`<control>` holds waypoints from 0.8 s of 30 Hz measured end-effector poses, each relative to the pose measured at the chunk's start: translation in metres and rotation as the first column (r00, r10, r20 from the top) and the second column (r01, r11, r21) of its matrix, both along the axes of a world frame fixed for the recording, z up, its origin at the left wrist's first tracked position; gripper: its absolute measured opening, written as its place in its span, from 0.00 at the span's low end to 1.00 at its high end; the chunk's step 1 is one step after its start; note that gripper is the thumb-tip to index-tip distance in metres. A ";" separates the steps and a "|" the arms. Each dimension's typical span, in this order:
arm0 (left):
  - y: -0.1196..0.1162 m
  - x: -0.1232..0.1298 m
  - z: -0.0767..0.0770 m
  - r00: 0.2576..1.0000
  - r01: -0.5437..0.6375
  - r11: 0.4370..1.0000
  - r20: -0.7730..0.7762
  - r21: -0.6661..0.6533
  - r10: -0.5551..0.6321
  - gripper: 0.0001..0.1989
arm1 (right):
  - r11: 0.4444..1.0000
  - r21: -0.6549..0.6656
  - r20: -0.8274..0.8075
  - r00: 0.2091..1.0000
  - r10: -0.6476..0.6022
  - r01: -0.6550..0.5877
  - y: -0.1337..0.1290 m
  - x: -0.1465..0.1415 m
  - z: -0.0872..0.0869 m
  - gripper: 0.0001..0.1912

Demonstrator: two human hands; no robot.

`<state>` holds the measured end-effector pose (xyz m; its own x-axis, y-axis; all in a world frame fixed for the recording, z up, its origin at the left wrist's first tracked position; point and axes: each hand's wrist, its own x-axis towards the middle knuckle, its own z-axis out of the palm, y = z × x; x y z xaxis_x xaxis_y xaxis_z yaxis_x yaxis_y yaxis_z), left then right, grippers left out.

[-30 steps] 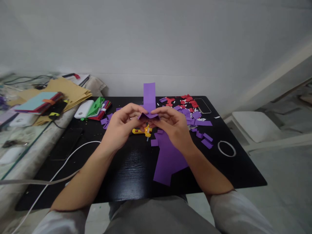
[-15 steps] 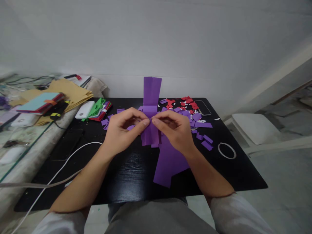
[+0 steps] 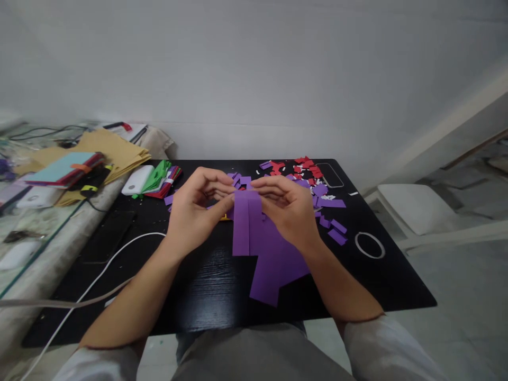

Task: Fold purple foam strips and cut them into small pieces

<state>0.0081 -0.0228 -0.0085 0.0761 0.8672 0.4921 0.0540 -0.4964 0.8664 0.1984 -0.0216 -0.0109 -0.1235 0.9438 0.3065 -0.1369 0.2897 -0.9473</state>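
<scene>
Hands: two, both mine; my left hand [image 3: 198, 211] pinches the left side of the strip's upper end between thumb and fingers, and my right hand [image 3: 289, 211] grips the right side.
Strip: one, purple [image 3: 241, 227], between my hands, hanging toward me over the bench, a line running down its length.
Sheet: one, purple, cut [image 3: 273, 270], lying partly behind the strip.
Scraps: many purple [image 3: 337, 233] and red [image 3: 307, 165], too heaped to count.
Ring: one, pale [image 3: 370, 245], near the right edge.
Bundles: one green [image 3: 157, 177], one red [image 3: 169, 185], beside one white device [image 3: 137, 180].
Cables: two [image 3: 99, 275], crossing at left.
Change: half a second ago the strip stuck up above my fingers; now its long part drops below them.
Yellow thing: one [image 3: 225, 217], mostly hidden behind my left hand.
Bench: black, wood-grained, glossy [image 3: 206, 296].
Room: plain grey-white wall [image 3: 254, 79] behind, one white stool [image 3: 416, 207] at right.
</scene>
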 end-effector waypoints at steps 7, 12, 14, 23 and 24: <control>0.001 0.004 -0.001 1.000 0.009 0.999 -0.002 -0.038 -0.009 0.16 | 0.997 -0.065 0.024 0.999 0.041 -0.039 0.005 0.000 -0.002 0.15; 0.003 0.001 0.000 0.999 0.041 0.990 -0.001 -0.138 -0.042 0.16 | 0.995 -0.088 0.053 0.997 0.050 -0.045 0.007 0.002 -0.004 0.16; 0.003 0.000 0.001 0.999 0.045 0.987 -0.011 -0.154 -0.047 0.16 | 0.997 -0.078 0.079 0.996 0.033 -0.027 0.007 0.002 -0.004 0.16; 0.001 0.000 0.001 0.983 -0.037 0.995 -0.182 -0.089 0.020 0.08 | 0.996 -0.060 0.033 0.997 0.068 -0.066 0.006 -0.001 -0.004 0.14; 0.001 -0.001 0.001 0.982 -0.039 0.995 -0.188 -0.088 0.022 0.08 | 0.995 -0.075 0.038 0.997 0.066 -0.063 0.006 0.000 -0.003 0.14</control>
